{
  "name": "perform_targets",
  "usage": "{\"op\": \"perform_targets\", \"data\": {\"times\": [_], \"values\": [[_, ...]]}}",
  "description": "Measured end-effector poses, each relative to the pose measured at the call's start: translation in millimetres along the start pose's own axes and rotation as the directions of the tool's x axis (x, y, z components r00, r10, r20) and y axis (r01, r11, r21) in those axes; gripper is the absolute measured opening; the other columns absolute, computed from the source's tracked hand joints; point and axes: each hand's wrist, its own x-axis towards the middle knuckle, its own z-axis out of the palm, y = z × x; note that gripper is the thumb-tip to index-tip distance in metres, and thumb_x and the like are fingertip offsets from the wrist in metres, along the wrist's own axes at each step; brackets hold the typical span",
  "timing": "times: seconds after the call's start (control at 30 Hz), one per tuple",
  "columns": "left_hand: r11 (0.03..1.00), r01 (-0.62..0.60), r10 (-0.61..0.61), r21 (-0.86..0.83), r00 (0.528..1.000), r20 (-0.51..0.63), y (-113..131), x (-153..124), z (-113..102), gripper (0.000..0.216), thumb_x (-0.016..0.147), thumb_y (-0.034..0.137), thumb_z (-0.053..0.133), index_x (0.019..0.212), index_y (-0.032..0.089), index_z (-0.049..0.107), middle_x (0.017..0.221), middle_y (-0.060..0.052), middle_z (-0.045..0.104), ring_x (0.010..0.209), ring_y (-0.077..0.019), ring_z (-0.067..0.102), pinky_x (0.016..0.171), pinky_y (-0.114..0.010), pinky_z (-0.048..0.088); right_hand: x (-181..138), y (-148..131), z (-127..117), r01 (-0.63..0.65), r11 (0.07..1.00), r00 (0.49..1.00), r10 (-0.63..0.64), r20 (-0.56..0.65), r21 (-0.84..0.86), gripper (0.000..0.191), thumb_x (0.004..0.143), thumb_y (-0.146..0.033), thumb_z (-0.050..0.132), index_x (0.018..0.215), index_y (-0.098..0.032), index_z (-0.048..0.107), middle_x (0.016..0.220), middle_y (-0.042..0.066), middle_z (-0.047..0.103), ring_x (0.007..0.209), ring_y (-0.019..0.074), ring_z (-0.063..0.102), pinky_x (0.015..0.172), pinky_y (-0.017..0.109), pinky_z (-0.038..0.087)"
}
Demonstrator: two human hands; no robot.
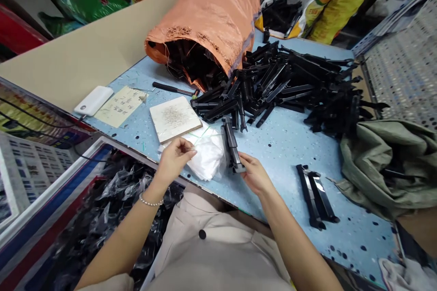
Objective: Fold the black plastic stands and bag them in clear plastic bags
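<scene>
My left hand is closed in a pinch at the left edge of a stack of thin clear plastic bags; the fingertips seem to grip a bag's edge. In my right hand are long black plastic parts, held together by the lower end just right of the bags. A flat square board with a speckled top rests on the far part of the stack. Two more black plastic parts lie side by side to the right of my right forearm.
A large heap of black parts spreads across the blue table, beside an orange woven sack. A white power bank and a handwritten note lie left. Green cloth sits right. Below left, a bin holds bagged black parts.
</scene>
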Motion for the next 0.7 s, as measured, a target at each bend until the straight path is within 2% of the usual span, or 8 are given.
{"op": "perform_targets", "data": {"times": [0.03, 0.13, 0.23, 0.3, 0.4, 0.47, 0.6, 0.7], "values": [[0.985, -0.102, 0.103, 0.137, 0.995, -0.002, -1, -2, 3, 0.002, 0.078, 0.02, 0.06, 0.076, 0.018, 0.06, 0.084, -0.004, 0.062, 0.081, -0.0163, 0.06, 0.075, -0.031, 0.051, -7, -1, -2, -0.01, 1.0, 1.0, 0.01, 0.021, 0.003, 0.027, 0.066, -0.03, 0.082, 0.086, -0.015, 0.074, 0.074, 0.001, 0.07, 0.058, 0.008, 0.056, 0.051, 0.017, 0.045], [0.867, -0.295, 0.265, 0.401, 0.955, 0.13, -6, -4, 11, 0.026, 0.083, 0.009, 0.043, 0.086, 0.019, 0.067, 0.101, -0.007, 0.065, 0.102, -0.0198, 0.06, 0.093, -0.037, 0.048, -29, 4, -5, -0.2, 0.979, 0.954, 0.187, 0.233, 0.035, 0.03, 0.072, -0.033, 0.078, 0.092, -0.012, 0.071, 0.077, 0.006, 0.07, 0.055, 0.0103, 0.058, 0.046, 0.019, 0.047], [0.866, -0.28, 0.217, 0.415, 0.957, 0.193, -13, 0, 11, 0.041, 0.082, 0.007, 0.043, 0.115, 0.02, 0.064, 0.119, -0.009, 0.062, 0.103, -0.0191, 0.061, 0.092, -0.036, 0.051, -39, 22, -7, -0.46, 0.883, 0.83, 0.388, 0.4, 0.098, 0.026, 0.077, -0.028, 0.075, 0.093, -0.01, 0.067, 0.086, 0.01, 0.069, 0.06, 0.0107, 0.062, 0.044, 0.016, 0.048], [0.88, -0.234, 0.161, 0.414, 0.966, 0.204, -14, 0, 9, 0.053, 0.081, 0.008, 0.046, 0.131, 0.02, 0.054, 0.132, -0.011, 0.054, 0.093, -0.017, 0.064, 0.085, -0.034, 0.054, -37, 36, -10, -0.568, 0.803, 0.771, 0.442, 0.46, 0.181, 0.023, 0.08, -0.026, 0.071, 0.094, -0.009, 0.065, 0.084, 0.009, 0.068, 0.061, 0.0084, 0.061, 0.045, 0.012, 0.048], [0.828, -0.307, 0.196, 0.469, 0.943, 0.27, -7, -9, 12, 0.066, 0.08, 0.005, 0.044, 0.144, 0.021, 0.039, 0.145, -0.013, 0.042, 0.108, -0.0204, 0.061, 0.093, -0.036, 0.052, -27, 48, -12, -0.617, 0.734, 0.741, 0.422, 0.523, 0.284, 0.026, 0.084, -0.028, 0.068, 0.099, -0.007, 0.064, 0.074, 0.004, 0.063, 0.053, 0.004, 0.052, 0.042, 0.007, 0.044], [0.766, -0.441, 0.284, 0.468, 0.885, 0.369, 3, -23, 20, 0.074, 0.081, 0.0, 0.04, 0.15, 0.022, 0.027, 0.15, -0.014, 0.036, 0.129, -0.0244, 0.048, 0.103, -0.038, 0.047, -21, 50, -8, -0.559, 0.783, 0.782, 0.39, 0.486, 0.272, 0.029, 0.081, -0.031, 0.071, 0.097, -0.008, 0.065, 0.071, 0.003, 0.061, 0.05, 0.0032, 0.047, 0.039, 0.006, 0.04], [0.726, -0.609, 0.333, 0.32, 0.718, 0.611, 23, -52, 42, 0.08, 0.082, -0.003, 0.036, 0.154, 0.024, 0.012, 0.154, -0.014, 0.03, 0.137, -0.0236, 0.041, 0.106, -0.037, 0.045, -19, 47, 9, -0.21, 0.974, 0.959, 0.187, 0.215, 0.089, 0.021, 0.077, -0.034, 0.073, 0.078, -0.014, 0.065, 0.062, -0.001, 0.056, 0.049, 0.0051, 0.044, 0.04, 0.011, 0.037], [0.762, -0.57, 0.289, 0.307, 0.724, 0.626, 33, -64, 44, 0.069, 0.086, 0.009, 0.048, 0.15, 0.022, 0.028, 0.146, -0.014, 0.043, 0.13, -0.0248, 0.049, 0.104, -0.038, 0.048, -35, 41, 23, 0.086, 0.965, 0.986, -0.047, 0.159, -0.248, 0.013, 0.081, -0.029, 0.067, 0.088, -0.018, 0.069, 0.068, -0.002, 0.06, 0.057, 0.0081, 0.05, 0.051, 0.016, 0.044]]}}
